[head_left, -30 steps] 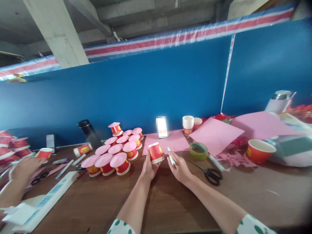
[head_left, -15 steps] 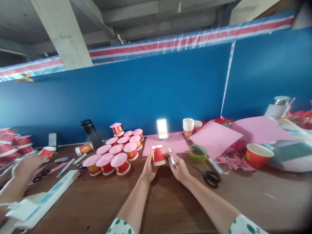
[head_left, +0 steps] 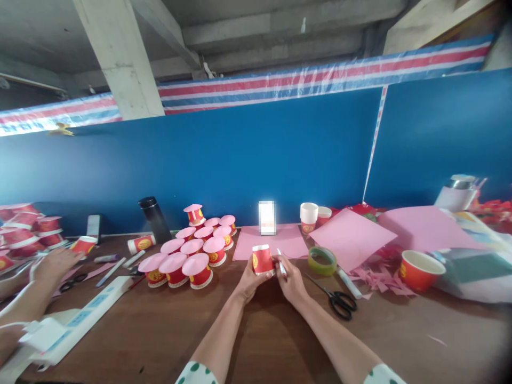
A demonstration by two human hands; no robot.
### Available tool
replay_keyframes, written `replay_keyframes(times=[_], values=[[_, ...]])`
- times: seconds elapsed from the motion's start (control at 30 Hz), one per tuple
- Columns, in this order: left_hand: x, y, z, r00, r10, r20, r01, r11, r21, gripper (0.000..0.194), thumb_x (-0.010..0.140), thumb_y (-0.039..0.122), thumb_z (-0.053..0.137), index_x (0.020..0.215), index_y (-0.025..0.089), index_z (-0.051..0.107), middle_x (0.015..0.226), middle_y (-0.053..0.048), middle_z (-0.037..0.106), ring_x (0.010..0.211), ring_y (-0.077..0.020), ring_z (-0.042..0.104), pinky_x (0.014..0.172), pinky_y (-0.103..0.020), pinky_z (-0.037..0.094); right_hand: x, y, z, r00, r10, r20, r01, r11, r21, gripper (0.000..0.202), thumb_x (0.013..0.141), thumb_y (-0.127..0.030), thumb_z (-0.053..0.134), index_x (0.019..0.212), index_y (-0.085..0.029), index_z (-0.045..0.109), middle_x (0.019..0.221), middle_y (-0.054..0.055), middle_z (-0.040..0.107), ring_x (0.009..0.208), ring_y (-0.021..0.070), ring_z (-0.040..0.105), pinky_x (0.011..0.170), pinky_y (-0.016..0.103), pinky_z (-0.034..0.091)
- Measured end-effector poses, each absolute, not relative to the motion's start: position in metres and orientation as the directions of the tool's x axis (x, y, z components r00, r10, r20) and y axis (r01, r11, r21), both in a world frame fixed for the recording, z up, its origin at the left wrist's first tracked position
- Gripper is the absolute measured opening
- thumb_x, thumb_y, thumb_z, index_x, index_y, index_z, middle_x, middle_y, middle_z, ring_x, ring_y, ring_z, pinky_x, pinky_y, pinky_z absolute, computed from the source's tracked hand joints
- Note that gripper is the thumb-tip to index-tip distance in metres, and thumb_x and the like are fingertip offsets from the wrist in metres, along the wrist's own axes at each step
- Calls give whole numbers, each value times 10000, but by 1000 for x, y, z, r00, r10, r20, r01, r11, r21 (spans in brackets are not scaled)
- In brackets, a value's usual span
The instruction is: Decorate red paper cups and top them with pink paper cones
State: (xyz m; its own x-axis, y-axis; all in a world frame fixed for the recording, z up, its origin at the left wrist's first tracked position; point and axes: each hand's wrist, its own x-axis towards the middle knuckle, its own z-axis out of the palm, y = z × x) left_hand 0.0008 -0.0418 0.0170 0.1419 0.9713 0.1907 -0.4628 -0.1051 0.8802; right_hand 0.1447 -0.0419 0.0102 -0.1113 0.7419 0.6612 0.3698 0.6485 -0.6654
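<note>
A red paper cup with a white band at its top is gripped in my left hand, above the brown table. Close to the cup's right side, my right hand holds a white pen tilted upward. Behind the hands lies a pink sheet, with a bright, pixelated upright object standing on it. Several red cups topped with pink discs stand in rows to the left. Green tape and black-handled scissors lie to the right.
At the far left, another person's hand holds a red cup. A power strip lies near it, and a black bottle stands behind. Pink paper, shreds and an open cup are at the right, before a blue partition.
The camera view has shifted, so most things appear slightly lower. The cup in my left hand is more upright, its lower rim now less visible. Both hands keep their holds.
</note>
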Motion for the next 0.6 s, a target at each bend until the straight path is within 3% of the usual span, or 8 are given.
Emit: replay_keyframes(times=[0.1, 0.23, 0.33, 0.43, 0.6], values=[[2, -42, 19, 148, 973, 176, -502, -79, 861, 595, 555, 190, 788, 1106, 173, 564, 1032, -107, 653, 956, -234, 604, 898, -359, 411, 145, -40, 9, -96, 742, 663, 362, 647, -671, 268, 887, -225, 387, 1082, -190, 568, 937, 58, 662, 827, 180, 642, 726, 261, 506], [4, -42, 24, 181, 977, 113, -615, 22, 788, 454, 725, 429, 630, 1087, 157, 595, 1073, -115, 647, 1057, -265, 566, 952, -394, 385, 145, -39, 5, -69, 754, 653, 345, 632, -694, 263, 892, -245, 388, 1090, -187, 551, 944, 72, 664, 824, 181, 640, 696, 256, 511], [6, -42, 27, 177, 982, 60, -641, 69, 765, 469, 750, 508, 560, 1056, 156, 620, 1070, -108, 654, 1104, -270, 537, 972, -401, 374, 145, -39, 4, -76, 768, 636, 337, 620, -709, 258, 894, -254, 387, 1086, -190, 548, 960, 73, 657, 814, 171, 638, 621, 221, 509], [7, -41, 25, 176, 980, 90, -614, 37, 789, 443, 774, 485, 544, 1052, 148, 619, 1046, -109, 662, 1091, -266, 546, 968, -399, 375, 145, -40, 6, -85, 767, 636, 348, 621, -702, 257, 895, -250, 388, 1087, -187, 547, 963, 71, 655, 803, 166, 634, 630, 221, 506], [4, -41, 18, 121, 976, 183, -508, -97, 856, 367, 745, 300, 637, 1088, 182, 578, 1021, -83, 662, 978, -229, 601, 916, -365, 403, 145, -39, 8, -107, 765, 636, 382, 622, -684, 251, 903, -238, 372, 1071, -187, 551, 981, 74, 649, 833, 176, 626, 732, 266, 496]])
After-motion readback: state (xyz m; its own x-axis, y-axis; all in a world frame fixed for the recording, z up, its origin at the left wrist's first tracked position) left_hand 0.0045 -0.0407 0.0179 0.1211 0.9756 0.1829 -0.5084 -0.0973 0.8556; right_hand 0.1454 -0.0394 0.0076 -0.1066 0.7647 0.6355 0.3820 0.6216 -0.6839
